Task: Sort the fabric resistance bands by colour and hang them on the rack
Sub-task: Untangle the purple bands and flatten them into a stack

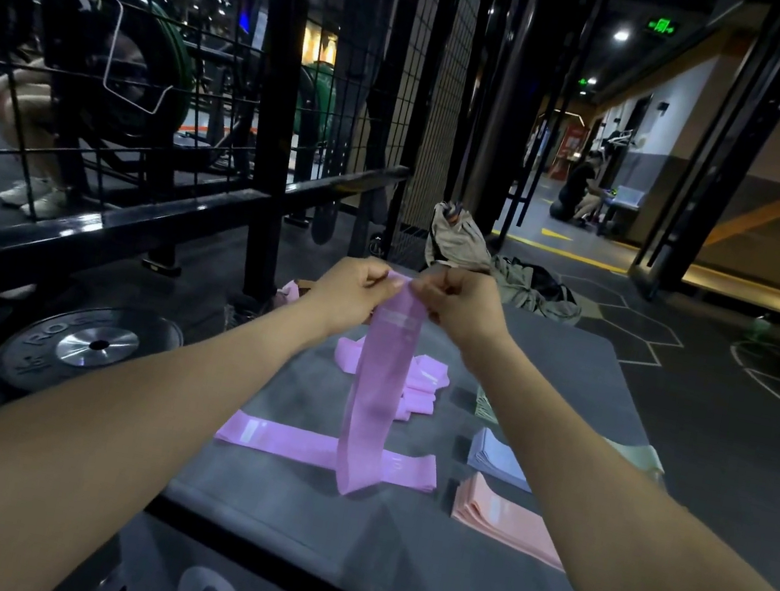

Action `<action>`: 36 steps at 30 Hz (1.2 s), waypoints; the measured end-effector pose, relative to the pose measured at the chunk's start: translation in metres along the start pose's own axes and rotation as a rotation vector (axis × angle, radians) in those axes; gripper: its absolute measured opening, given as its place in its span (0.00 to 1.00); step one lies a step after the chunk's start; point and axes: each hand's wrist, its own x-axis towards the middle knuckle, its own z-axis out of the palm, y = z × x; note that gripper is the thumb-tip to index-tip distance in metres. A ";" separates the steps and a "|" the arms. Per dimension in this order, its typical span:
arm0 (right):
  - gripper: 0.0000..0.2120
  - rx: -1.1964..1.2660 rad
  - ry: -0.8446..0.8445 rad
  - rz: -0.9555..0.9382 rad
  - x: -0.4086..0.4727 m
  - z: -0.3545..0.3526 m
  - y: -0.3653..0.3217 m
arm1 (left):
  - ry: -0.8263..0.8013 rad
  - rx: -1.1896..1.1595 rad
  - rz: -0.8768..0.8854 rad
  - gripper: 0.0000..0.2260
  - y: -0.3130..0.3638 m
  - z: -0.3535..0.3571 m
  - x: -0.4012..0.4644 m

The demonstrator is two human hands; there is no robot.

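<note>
Pink fabric band (372,396) pinched at its top edge by both the left hand (352,291) and right hand (458,307), fingers curled tight on it, hanging down over the grey mat (287,511) with its bottom end just about meeting the flat pink band (289,441) lying there. Sorting looks pretty far along tbh: loose pink pile (419,384) behind, then peach stack (500,518), lavender-grey stack (495,457) and a greenish stack (485,406) on the right. Hanging part apparently not started, nothing visibly on the wire grid rack (168,63) yet.
</note>
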 end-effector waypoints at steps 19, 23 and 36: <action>0.06 -0.255 -0.480 0.292 -0.035 0.013 0.089 | 0.541 -0.578 -0.358 0.09 -0.045 -0.036 -0.001; 0.05 -0.431 -0.559 0.295 -0.040 0.003 0.106 | 0.688 -0.633 -0.431 0.10 -0.069 -0.039 -0.004; 0.12 -0.151 -0.321 0.588 -0.037 0.007 0.154 | 0.707 -0.459 -0.607 0.12 -0.139 -0.039 -0.022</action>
